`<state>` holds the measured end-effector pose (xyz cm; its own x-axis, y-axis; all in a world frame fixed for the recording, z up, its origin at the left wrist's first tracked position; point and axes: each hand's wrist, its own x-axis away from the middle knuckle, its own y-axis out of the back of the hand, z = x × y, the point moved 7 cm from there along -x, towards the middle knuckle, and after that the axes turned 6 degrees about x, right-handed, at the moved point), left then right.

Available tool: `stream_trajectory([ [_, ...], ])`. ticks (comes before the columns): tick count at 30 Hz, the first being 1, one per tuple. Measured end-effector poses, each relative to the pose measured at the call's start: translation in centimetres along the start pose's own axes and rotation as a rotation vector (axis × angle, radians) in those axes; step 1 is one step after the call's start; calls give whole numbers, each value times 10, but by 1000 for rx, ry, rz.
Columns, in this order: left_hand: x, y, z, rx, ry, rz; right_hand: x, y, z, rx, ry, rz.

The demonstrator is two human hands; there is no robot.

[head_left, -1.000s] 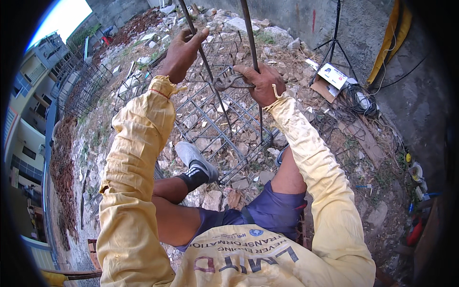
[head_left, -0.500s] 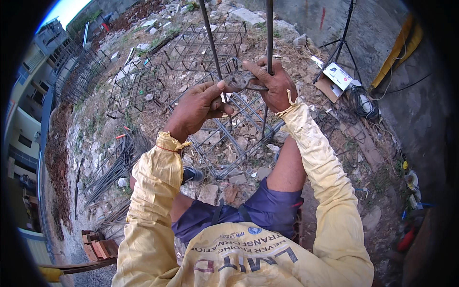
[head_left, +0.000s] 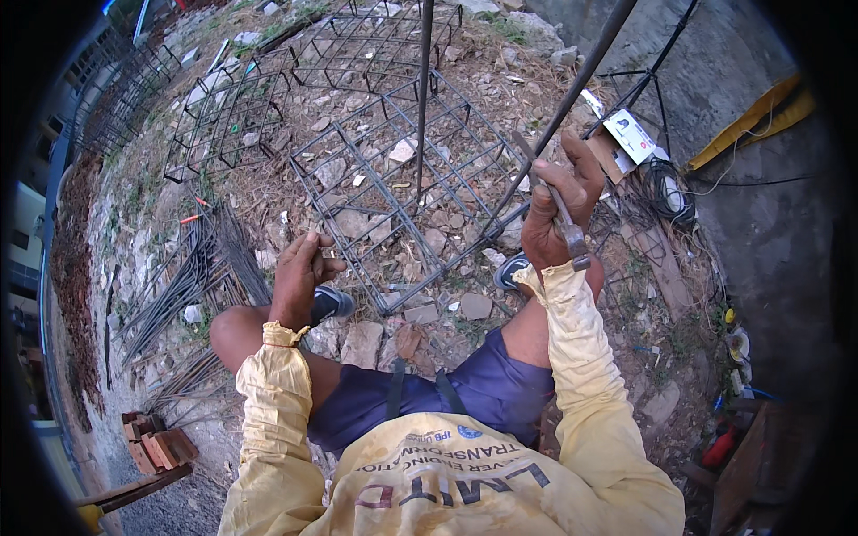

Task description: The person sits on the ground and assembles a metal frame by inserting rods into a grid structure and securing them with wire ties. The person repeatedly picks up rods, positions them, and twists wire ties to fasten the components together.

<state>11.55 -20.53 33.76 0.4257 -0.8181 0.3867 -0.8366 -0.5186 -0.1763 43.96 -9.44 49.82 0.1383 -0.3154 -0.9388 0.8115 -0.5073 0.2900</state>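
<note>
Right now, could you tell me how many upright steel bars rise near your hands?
2: one bar stands in the cage; the other bar leans beside the right hand.

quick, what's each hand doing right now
Left hand: fingers curled, whether it holds anything cannot be told.
Right hand: closed on a metal hand tool.

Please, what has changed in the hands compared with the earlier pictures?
The left hand let go of the upright bars and came down beside the left knee, fingers curled; whether it holds anything cannot be told. The right hand moved off the bars to the right, near the slanted bar, and keeps its metal tool. The rebar cage stayed on the ground.
</note>
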Motion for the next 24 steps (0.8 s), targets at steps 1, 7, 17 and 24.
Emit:
stream_trajectory([
  [1,4,16,8,31,27,-37,-1,1,7,-78,23,16],
  [7,36,116,20,-306,-93,-251,32,-41,46,-586,-295,400],
  [17,130,44,-51,-603,-229,100,114,-163,159,-1061,-393,953],
  [24,124,83,-23,-297,-189,-47,162,-144,187,-1566,-1143,1290],
])
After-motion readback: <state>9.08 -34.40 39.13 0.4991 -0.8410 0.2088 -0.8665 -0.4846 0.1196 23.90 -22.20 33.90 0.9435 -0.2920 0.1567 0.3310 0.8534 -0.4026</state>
